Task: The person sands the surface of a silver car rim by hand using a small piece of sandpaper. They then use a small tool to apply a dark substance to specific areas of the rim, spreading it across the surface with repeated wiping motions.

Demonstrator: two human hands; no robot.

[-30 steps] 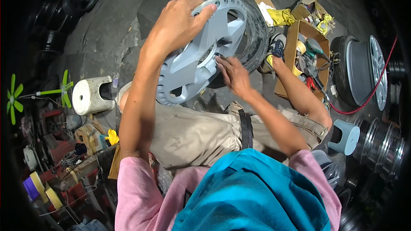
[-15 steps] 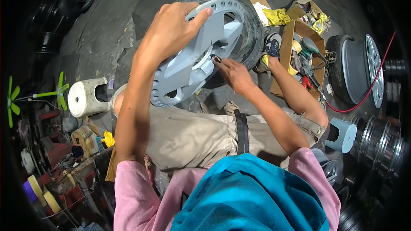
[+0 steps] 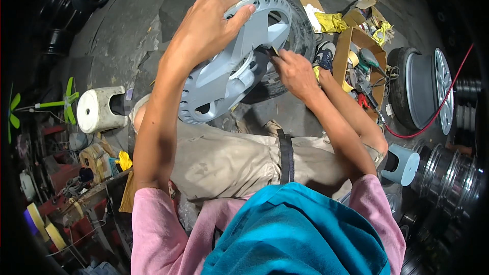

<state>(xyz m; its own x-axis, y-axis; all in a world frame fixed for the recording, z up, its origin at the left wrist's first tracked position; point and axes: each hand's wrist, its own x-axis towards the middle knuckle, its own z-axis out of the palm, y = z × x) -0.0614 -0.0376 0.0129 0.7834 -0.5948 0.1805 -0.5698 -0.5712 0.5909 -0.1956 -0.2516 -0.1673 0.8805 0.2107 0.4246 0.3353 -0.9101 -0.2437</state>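
Observation:
A grey spoked wheel face (image 3: pixel 214 89), with small holes along its edge, is propped at a tilt in front of my knees. My left hand (image 3: pixel 205 33) is closed over its upper edge, thumb on the front side. My right hand (image 3: pixel 298 75) pinches a small dark flat piece with a tan edge (image 3: pixel 274 51), which looks like folded sandpaper. That piece is by the spokes, just right of the centre opening; whether it touches them I cannot tell. Behind the wheel face, a black tyre (image 3: pixel 304 28) lies on the floor.
To the right, a cardboard box (image 3: pixel 371 35) holds tools, with yellow gloves (image 3: pixel 331 22) beyond it. Farther right are a tyred wheel (image 3: pixel 420 86), a red hose (image 3: pixel 425 131) and a blue stool (image 3: pixel 406 164). A white stool (image 3: pixel 97 109) lies tipped at left.
My right hand has moved up and to the right from the wheel's centre, carrying the dark piece along. My left hand keeps its hold on the edge.

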